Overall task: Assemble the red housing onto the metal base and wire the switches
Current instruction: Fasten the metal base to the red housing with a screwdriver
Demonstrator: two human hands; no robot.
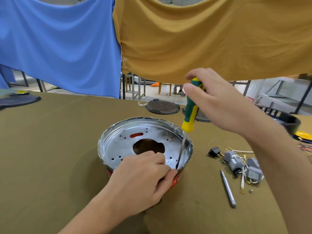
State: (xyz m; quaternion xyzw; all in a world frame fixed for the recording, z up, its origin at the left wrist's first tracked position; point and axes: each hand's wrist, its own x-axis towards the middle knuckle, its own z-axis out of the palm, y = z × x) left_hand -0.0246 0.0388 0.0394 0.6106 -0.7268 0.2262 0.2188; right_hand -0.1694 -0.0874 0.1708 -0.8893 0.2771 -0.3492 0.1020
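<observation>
The round metal base (128,142), with a large centre hole and several small holes, sits in the red housing (176,180), which shows only as a red strip at the near rim. My right hand (217,102) grips the handle of a green and yellow screwdriver (190,114); its shaft slants down to the base's near right edge. My left hand (143,178) rests on the near rim, fingers curled and pinching at the screwdriver's tip. Grey switches (236,161) with wires lie on the table to the right.
A grey pen-like tool (228,188) lies right of the housing. A black plug part (214,151) sits by the switches. Dark round plates (163,107) lie at the table's far edge, another at far left (18,100). Blue and mustard cloths hang above.
</observation>
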